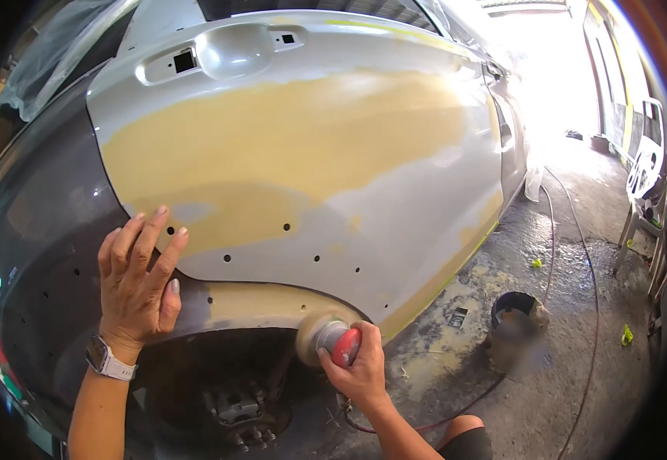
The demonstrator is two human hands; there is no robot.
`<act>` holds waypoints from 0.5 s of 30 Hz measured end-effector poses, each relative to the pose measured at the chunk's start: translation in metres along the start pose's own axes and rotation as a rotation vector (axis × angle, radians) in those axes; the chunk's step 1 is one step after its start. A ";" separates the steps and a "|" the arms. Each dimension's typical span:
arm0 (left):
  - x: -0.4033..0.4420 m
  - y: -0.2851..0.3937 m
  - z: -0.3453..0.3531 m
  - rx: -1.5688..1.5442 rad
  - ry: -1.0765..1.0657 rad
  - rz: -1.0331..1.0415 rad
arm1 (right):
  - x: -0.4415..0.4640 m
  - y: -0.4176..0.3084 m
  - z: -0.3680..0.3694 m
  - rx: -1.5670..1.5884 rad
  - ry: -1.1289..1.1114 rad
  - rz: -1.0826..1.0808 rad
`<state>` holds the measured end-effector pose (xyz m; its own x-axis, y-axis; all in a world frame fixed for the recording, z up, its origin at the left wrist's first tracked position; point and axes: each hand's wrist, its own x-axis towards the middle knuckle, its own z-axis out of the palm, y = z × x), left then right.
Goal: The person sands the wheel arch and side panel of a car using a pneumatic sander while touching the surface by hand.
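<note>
Left hand spread and holding nothing, left of the frame's middle: I see its palm against the dark fender, with the fingertips reaching across the seam to the lower corner of the pale door panel. Right hand, low and just right of centre, is wrapped around the red-topped sander, fingers and thumb closed about its cap.

I find the sander's blurred disc at the right end of the wheel arch strip, which carries yellowish filler like the broad patch on the panel above. From here I judge the step in hand to be sanding the arch edge; firm contact is likely, though I can't tell how hard it presses.

The next move, to my mind, calls for a flat disc and light, even pressure along the curve, since tipping over the lip could gouge the edge. I would also mind the hose at the bottom of the frame, near the person's knee.
</note>
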<state>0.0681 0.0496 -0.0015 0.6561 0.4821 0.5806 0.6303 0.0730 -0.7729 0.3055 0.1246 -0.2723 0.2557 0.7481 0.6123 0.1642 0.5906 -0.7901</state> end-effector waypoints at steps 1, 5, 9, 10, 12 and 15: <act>0.001 0.000 0.000 -0.001 0.005 0.004 | 0.004 -0.009 0.002 -0.011 -0.007 -0.020; 0.000 -0.001 0.001 -0.001 0.035 0.010 | 0.018 -0.037 0.005 -0.061 -0.049 -0.076; 0.001 -0.001 -0.002 -0.049 0.045 0.003 | 0.017 -0.059 0.008 -0.099 -0.105 -0.091; 0.001 -0.001 -0.003 -0.064 0.045 0.003 | 0.017 -0.063 0.010 -0.105 -0.107 -0.114; 0.002 -0.001 -0.003 -0.074 0.062 -0.003 | 0.017 -0.073 0.013 -0.106 -0.129 -0.145; 0.001 0.000 -0.003 -0.085 0.059 -0.035 | 0.021 -0.090 0.019 -0.099 -0.181 -0.186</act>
<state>0.0701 0.0477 0.0003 0.6551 0.4282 0.6225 0.6841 0.0134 -0.7292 0.2778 0.0932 -0.1875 0.0396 0.6766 0.7353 0.2867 0.6973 -0.6570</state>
